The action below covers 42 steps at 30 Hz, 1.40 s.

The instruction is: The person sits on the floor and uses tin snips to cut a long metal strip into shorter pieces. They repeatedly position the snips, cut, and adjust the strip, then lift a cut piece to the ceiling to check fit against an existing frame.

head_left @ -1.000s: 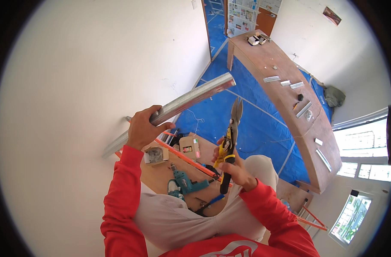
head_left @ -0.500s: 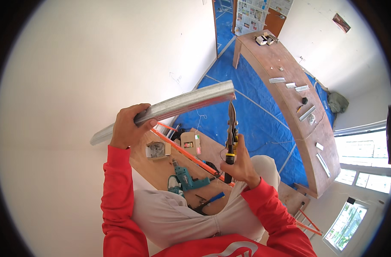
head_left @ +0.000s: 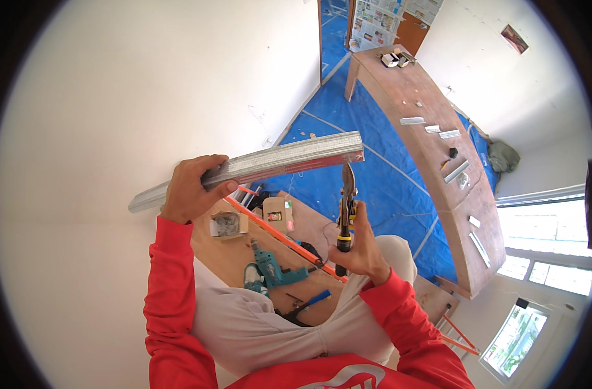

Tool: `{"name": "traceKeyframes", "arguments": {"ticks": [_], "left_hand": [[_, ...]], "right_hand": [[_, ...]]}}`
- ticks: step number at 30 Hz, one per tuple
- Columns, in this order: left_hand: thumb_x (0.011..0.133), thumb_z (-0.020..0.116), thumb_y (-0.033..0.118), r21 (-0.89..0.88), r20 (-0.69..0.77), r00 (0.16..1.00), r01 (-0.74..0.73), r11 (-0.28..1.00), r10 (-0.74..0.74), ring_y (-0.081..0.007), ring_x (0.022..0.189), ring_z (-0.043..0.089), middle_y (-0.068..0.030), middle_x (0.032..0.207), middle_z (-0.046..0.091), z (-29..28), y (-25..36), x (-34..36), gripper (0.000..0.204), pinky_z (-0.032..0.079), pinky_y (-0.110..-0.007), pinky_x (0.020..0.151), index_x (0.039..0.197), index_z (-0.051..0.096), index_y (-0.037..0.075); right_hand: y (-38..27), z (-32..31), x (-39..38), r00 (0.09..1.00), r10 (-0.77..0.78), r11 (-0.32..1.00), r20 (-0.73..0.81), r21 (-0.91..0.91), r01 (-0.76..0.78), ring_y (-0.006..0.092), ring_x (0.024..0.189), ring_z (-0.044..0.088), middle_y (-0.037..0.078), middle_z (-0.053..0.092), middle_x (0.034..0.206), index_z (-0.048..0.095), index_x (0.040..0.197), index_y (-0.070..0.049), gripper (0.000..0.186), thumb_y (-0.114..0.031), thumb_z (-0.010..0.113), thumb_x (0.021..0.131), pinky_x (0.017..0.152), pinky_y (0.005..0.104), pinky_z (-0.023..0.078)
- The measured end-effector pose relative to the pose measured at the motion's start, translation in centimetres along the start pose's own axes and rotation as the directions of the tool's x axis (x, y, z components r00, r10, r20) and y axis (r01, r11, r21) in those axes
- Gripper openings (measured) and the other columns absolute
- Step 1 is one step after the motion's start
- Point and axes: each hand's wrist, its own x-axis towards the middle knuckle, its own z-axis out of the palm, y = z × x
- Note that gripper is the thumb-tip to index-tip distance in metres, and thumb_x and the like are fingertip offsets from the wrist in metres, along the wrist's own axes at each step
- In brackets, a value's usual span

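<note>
A long silvery metal channel [head_left: 289, 155] slants across in front of me, its right end raised a little. My left hand [head_left: 195, 188] is closed round it left of the middle, thumb below. Upright in my right hand [head_left: 361, 249] are tin snips [head_left: 347, 204] with black and yellow handles, my fingers wrapped round the grips. The blades point up and reach the lower edge of the channel near its right end. Whether they are parted around the metal I cannot tell.
Below, a wooden board holds a teal power drill [head_left: 273, 266], a hammer [head_left: 309, 307] with a blue grip and a small open carton [head_left: 228, 225]. Metal offcuts [head_left: 456, 170] lie on a long wooden bench [head_left: 432, 155] at right. Blue sheeting [head_left: 393, 188] covers the floor; a white wall [head_left: 146, 97] stands left.
The channel's right end has dipped and shifted slightly right, so the channel lies flatter. The tin snips remain upright near that end. Both hands keep their hold.
</note>
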Motion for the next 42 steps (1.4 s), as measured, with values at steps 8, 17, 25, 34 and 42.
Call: {"name": "traceKeyframes", "arguments": {"ticks": [8, 17, 25, 34, 42], "left_hand": [[0.077, 0.086, 0.045, 0.007, 0.002, 0.999, -0.048, 0.999, 0.048, -0.0319, 0.079, 0.073, -0.0207, 0.092, 0.074, 0.4, -0.1, 0.2, 0.061, 0.058, -0.037, 0.075, 0.110, 0.073, -0.006], [0.078, 0.086, 0.047, 0.014, 0.017, 0.999, -0.052, 0.999, 0.052, -0.0316, 0.074, 0.071, -0.0207, 0.089, 0.074, 0.3, -0.2, 0.5, 0.063, 0.056, -0.037, 0.071, 0.109, 0.073, -0.006], [0.078, 0.085, 0.051, 0.097, -0.005, 1.000, -0.027, 0.995, 0.028, -0.0319, 0.072, 0.071, -0.0205, 0.087, 0.074, 0.0, -0.1, 0.5, 0.066, 0.056, -0.038, 0.070, 0.109, 0.074, -0.006], [0.077, 0.084, 0.051, 0.199, 0.032, 0.996, 0.076, 0.977, -0.084, -0.0329, 0.078, 0.073, -0.0216, 0.093, 0.075, -0.5, -0.5, 0.3, 0.065, 0.057, -0.038, 0.076, 0.109, 0.075, -0.005], [0.078, 0.083, 0.057, 0.217, 0.050, 0.979, 0.184, 0.959, -0.199, -0.0297, 0.078, 0.074, -0.0201, 0.090, 0.076, -0.1, -2.5, -0.5, 0.065, 0.058, -0.038, 0.079, 0.108, 0.078, 0.000]], "right_hand": [[0.1, -0.3, 0.0, 0.998, -0.031, 0.996, -0.046, -0.086, 0.027, 0.0338, 0.096, 0.060, 0.016, 0.060, 0.105, 0.037, 0.135, -0.001, 0.079, -0.017, 0.075, 0.067, 0.092, 0.0422, 0.049], [0.1, -0.3, 0.1, 0.998, -0.037, 0.996, -0.060, -0.082, 0.032, 0.0344, 0.095, 0.060, 0.016, 0.060, 0.103, 0.040, 0.130, -0.001, 0.073, -0.017, 0.074, 0.067, 0.090, 0.0433, 0.049], [1.2, 0.3, 0.2, 0.998, -0.057, 0.996, -0.041, -0.070, 0.054, 0.0320, 0.082, 0.055, 0.015, 0.056, 0.093, 0.044, 0.124, 0.004, 0.065, -0.015, 0.074, 0.070, 0.076, 0.0414, 0.047], [0.2, 1.3, 0.1, 0.991, 0.122, 0.988, 0.053, 0.086, -0.126, 0.0180, 0.070, 0.051, 0.006, 0.051, 0.079, 0.049, 0.108, -0.002, 0.042, -0.007, 0.068, 0.071, 0.066, 0.0316, 0.044], [-0.3, 2.7, 0.2, 0.966, 0.202, 0.899, 0.165, 0.360, -0.249, 0.0092, 0.073, 0.046, 0.000, 0.048, 0.082, 0.050, 0.102, -0.004, 0.037, -0.001, 0.067, 0.069, 0.066, 0.0258, 0.040]]}}
